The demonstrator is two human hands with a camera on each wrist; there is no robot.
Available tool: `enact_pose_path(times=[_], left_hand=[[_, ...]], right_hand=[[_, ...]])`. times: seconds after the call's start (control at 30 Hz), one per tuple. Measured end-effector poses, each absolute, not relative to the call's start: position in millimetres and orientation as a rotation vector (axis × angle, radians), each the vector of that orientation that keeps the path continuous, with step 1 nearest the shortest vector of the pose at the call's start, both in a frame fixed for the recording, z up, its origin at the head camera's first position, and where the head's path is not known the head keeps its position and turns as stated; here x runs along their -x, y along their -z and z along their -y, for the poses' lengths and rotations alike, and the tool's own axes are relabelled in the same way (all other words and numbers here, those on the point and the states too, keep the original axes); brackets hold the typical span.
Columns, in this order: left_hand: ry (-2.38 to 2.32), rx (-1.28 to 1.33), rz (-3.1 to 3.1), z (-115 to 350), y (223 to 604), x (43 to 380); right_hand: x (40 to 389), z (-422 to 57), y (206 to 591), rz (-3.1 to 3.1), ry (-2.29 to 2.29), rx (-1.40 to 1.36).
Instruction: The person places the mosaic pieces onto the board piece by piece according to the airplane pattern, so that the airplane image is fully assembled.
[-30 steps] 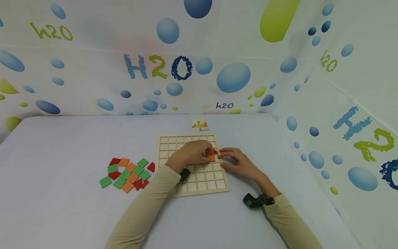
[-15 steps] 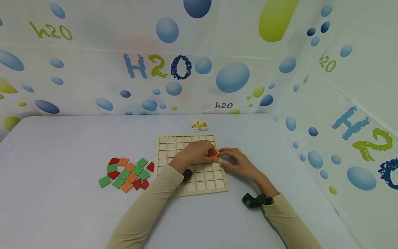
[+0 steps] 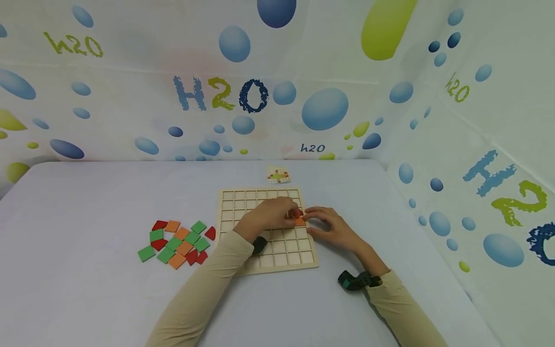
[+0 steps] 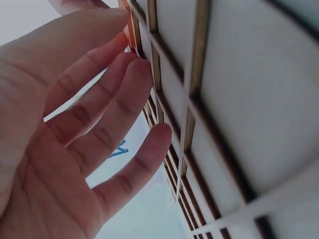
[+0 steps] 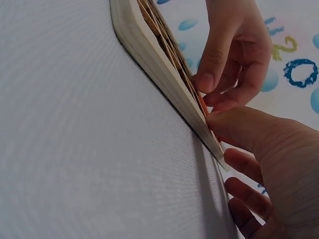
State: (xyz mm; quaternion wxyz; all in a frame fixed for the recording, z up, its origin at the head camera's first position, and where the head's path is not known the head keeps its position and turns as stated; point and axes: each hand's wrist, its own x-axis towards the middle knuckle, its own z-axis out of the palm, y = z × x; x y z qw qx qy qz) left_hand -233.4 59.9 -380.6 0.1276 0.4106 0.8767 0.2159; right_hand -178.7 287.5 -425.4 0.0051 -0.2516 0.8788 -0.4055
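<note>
A pale wooden grid board [image 3: 286, 259] lies on the white table. My left hand [image 3: 273, 212] reaches over it and pinches an orange square tile [image 3: 300, 221] at the board's right-hand column. In the left wrist view, the thumb and index finger meet at the orange tile [image 4: 130, 30], while the other fingers spread above the grid. Just behind that tile a red piece [image 3: 300, 212] shows partly, mostly covered by the fingers. My right hand [image 3: 331, 227] rests with relaxed, bent fingers against the board's right edge, its fingertips beside the orange tile.
Left of the board lies a loose group of green squares [image 3: 156, 235], orange squares [image 3: 172, 226] and red rounded pieces [image 3: 210, 233]. A small pattern card [image 3: 278, 175] lies behind the board. A printed curtain [image 3: 195, 135] borders the table's back and right.
The left hand has shifted slightly right, taking the orange tile up to the board's right edge. The red piece behind it is now more covered. The right hand has stayed nearly still.
</note>
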Motion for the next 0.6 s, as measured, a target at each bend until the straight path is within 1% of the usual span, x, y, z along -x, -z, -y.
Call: enact_pose_path(times=[0.3,0.6], left_hand=[[-0.731,-1.207,-2.469,-47,378,236],[-0.747,-1.142,-2.452,-31,376,235]], right_hand=[[179,-287,427,-2.776,1.248,0.765],[180,-286,427,-2.777,1.253,0.780]])
